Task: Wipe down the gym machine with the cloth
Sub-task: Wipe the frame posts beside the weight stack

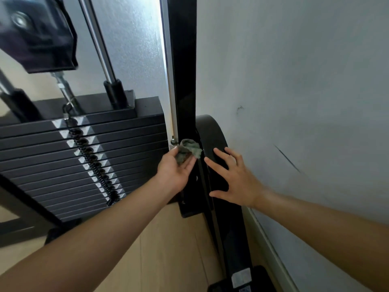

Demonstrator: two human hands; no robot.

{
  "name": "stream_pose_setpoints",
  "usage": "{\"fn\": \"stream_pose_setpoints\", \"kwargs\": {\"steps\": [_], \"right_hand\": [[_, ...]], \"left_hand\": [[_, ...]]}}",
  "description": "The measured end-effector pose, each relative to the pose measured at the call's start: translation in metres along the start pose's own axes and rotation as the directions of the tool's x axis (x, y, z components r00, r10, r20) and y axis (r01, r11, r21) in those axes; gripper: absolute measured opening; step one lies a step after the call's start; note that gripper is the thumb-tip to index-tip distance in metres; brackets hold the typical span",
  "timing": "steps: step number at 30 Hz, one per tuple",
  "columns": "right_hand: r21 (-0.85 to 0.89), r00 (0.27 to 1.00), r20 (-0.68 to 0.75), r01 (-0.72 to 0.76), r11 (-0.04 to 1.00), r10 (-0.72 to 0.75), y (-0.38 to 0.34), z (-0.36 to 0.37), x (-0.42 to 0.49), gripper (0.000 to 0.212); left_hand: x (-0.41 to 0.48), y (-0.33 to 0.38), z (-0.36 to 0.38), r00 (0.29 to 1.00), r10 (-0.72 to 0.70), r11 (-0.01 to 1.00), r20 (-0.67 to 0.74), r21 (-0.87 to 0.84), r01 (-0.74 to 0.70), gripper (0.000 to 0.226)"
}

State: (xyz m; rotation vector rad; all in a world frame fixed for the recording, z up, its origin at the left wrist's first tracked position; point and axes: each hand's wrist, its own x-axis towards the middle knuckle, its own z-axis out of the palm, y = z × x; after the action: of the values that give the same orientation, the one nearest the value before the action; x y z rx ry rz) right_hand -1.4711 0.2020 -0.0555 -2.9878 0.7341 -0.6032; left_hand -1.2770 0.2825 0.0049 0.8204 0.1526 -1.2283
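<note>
cloth (189, 149) pinched in left hand (174, 171) fingers against machine upright (185, 81), right hand (235, 182) fingers spread wide, grey wall (294, 81), wood floor (168, 249)

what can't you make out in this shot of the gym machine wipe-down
Head view: black housing at top left is blurred and cut off by the frame edges.
Weight stack stickers: too small and blurred to read.
Base label at the bottom: too blurred to read.
Upright post: the cloth held by the left hand hides the spot under it.
Right hand: hides whether it touches the black cover.
</note>
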Motion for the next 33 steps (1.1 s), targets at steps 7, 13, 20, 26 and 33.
{"fn": "stream_pose_setpoints", "kwargs": {"steps": [7,13,20,26,33], "right_hand": [[0.249,0.934,-0.270,-0.166,0.954,0.233,-0.011,-0.027,0.031,0.054],[0.844,0.886,0.028,-0.269,0.464,0.462,-0.040,-0.070,0.090,0.059],[0.965,0.780,0.126,-0.239,0.106,0.613,-0.052,-0.077,0.119,0.009],[0.988,0.660,0.136,-0.149,-0.049,0.739,-0.053,-0.100,0.149,0.012],[0.995,0.564,0.076,-0.096,-0.027,0.822,-0.058,-0.117,0.168,0.008]], "left_hand": [[-0.020,0.016,0.026,0.986,0.141,0.981,0.086,0.120,-0.150,0.026],[-0.042,0.038,0.031,0.910,0.322,0.707,0.262,0.572,-0.415,0.015],[-0.050,0.051,0.047,0.756,0.596,0.383,0.272,0.731,-0.565,0.010],[-0.053,0.070,0.072,0.616,0.754,0.349,0.227,0.656,-0.669,0.008],[-0.035,0.070,0.072,0.555,0.783,0.324,0.281,0.578,-0.749,0.020]]}}
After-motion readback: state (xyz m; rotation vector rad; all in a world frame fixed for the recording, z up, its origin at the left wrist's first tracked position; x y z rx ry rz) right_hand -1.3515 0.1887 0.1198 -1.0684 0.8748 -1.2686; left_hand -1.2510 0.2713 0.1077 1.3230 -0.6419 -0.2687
